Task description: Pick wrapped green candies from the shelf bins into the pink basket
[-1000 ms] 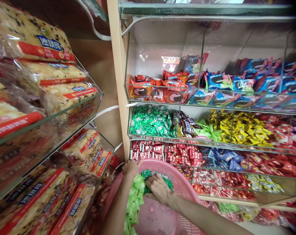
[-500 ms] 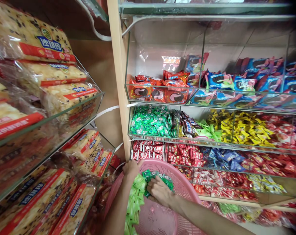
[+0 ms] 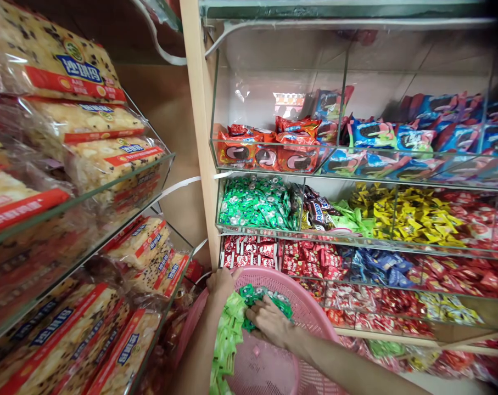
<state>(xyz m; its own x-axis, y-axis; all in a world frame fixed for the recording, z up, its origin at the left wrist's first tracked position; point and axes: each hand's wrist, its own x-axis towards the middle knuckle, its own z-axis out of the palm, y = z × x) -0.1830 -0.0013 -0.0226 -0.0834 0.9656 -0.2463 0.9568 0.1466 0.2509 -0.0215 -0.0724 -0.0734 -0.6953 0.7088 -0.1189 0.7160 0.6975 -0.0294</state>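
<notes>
A pink perforated basket (image 3: 314,307) is tilted below the shelves. My left hand (image 3: 221,284) is closed on its far left rim. Inside the basket, my right hand (image 3: 266,318) reaches into dark green candies (image 3: 279,303) with its fingers curled; what lies under the fingertips is hidden. Light green packets (image 3: 226,343) lie along the basket's left side, partly behind my left forearm. The bottom of the basket shows bare pink plastic near my right wrist.
Glass shelves ahead hold green candies (image 3: 257,203), yellow packets (image 3: 417,216) and red packets (image 3: 310,260). At the left, a glass-fronted shelf of wrapped pastries (image 3: 117,153) stands close by. A wooden post (image 3: 199,120) separates the two.
The view has shifted very slightly. My right hand has moved a touch to the left among the green candies, and my left hand stays on the rim.
</notes>
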